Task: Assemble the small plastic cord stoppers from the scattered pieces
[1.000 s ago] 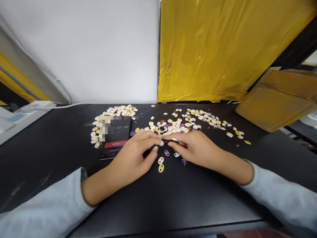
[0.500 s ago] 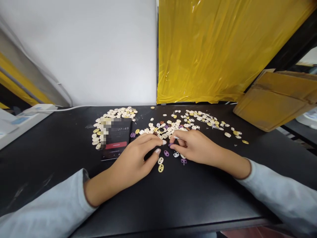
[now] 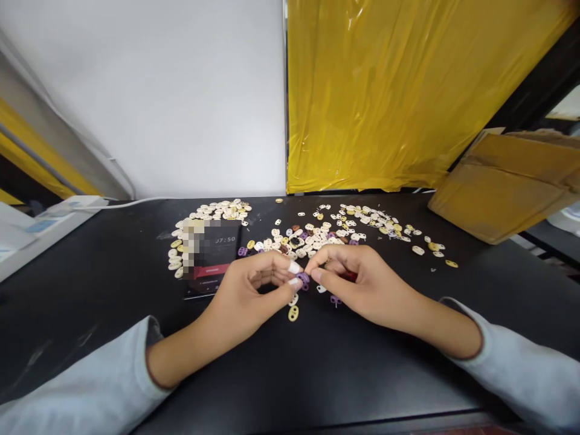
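Black table point(image 3: 371, 374) | left hand point(image 3: 247, 296) and right hand point(image 3: 362, 281) pinch purple link point(image 3: 302, 278) together | cream pile point(image 3: 212, 211) gathered beside phone point(image 3: 212, 257) | mixed scatter point(image 3: 344, 226) unsorted.

Phone point(image 3: 212, 257) screen partly blurred; purple piece point(image 3: 302, 278) prob. too small, half-hidden betw. fingertips.

Bare black table point(image 3: 317, 368) lay open near the front edge, phone point(image 3: 212, 257) and scattered pieces point(image 3: 317, 232) crowded the middle, box point(image 3: 502, 184) blocked far right.
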A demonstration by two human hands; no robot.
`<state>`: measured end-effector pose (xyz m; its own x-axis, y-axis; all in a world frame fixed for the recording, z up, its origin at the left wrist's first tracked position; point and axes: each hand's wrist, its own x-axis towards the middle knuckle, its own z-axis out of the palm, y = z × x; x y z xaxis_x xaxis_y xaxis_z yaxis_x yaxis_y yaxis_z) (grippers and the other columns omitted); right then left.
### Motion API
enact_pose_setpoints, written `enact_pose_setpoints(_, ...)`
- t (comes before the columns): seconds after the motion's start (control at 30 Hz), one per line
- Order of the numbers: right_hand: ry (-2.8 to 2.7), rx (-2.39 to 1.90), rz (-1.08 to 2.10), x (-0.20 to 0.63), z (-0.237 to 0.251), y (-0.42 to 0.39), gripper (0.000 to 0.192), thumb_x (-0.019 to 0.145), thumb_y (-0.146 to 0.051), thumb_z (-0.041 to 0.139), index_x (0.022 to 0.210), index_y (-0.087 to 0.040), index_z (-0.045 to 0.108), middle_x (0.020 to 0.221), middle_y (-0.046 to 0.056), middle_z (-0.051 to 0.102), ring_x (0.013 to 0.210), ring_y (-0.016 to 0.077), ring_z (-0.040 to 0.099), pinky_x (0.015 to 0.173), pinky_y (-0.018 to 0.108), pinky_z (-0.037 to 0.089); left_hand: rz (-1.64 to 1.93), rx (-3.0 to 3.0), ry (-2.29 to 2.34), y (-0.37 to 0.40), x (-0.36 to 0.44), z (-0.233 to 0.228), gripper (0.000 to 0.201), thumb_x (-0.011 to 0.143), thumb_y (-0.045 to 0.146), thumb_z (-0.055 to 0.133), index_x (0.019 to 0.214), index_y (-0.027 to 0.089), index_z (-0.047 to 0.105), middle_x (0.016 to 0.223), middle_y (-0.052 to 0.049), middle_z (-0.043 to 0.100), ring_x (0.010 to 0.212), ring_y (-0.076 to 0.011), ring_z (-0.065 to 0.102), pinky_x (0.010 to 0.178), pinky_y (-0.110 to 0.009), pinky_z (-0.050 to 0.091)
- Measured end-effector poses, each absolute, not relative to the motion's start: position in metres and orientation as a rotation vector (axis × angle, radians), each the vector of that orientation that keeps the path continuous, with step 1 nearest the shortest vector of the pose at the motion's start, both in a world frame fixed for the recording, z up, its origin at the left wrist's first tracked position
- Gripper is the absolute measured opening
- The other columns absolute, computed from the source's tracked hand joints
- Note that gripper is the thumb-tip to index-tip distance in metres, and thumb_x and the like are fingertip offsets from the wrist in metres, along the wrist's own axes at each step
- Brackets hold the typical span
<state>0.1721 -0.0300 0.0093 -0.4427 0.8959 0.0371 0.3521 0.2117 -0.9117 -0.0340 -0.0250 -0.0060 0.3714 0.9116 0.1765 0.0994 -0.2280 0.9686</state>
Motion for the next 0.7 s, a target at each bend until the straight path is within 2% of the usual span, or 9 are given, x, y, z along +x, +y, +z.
enact_pose_setpoints(0.1,-2.104,-1.128,1.164,0.177,0.014,-0.035,0.008,0.098,-0.025,0.045,0.102,-0.021,0.05,0.062,-0.007,0.044,0.056,0.0107,0.041,0.054,0.024,0.033,1.003,1.577,0.921,-0.021,-0.035,-0.005,0.006,0.082,0.017,0.071,0.085,0.015,0.066,0.077,0.001,0.067,0.072,-0.0095,0.065,0.071,-0.02,0.054)
enact_pose_setpoints(0.23,-2.316,-1.144,0.93,0.18,0.015,-0.037,0.011,0.101,-0.024,0.036,0.092,-0.022,0.043,0.068,-0.005,0.049,0.06,0.0121,0.045,0.061,0.026,0.036,0.978,1.509,0.897,-0.018,-0.034,-0.006,0.008,0.081,0.018,0.072,0.086,0.014,0.066,0.082,-0.001,0.069,0.077,-0.0117,0.066,0.073,-0.022,0.055)
enact_pose_setpoints(0.43,-2.368,-1.105,0.744,0.179,0.011,-0.035,0.01,0.1,-0.024,0.043,0.093,-0.021,0.05,0.075,-0.001,0.063,0.063,0.0125,0.055,0.063,0.025,0.039,0.973,1.437,0.845,-0.02,-0.034,-0.008,0.011,0.08,0.018,0.074,0.089,0.015,0.069,0.074,-0.001,0.071,0.067,-0.0111,0.066,0.068,-0.023,0.057)
enact_pose_setpoints(0.7,-2.329,-1.21,0.643,0.178,0.005,-0.034,0.012,0.098,-0.025,0.046,0.089,-0.021,0.054,0.072,-0.001,0.066,0.06,0.0132,0.059,0.059,0.025,0.038,1.024,1.468,0.913,-0.022,-0.035,-0.008,0.009,0.077,0.019,0.075,0.084,0.014,0.073,0.076,-0.003,0.073,0.068,-0.0132,0.068,0.067,-0.024,0.058)
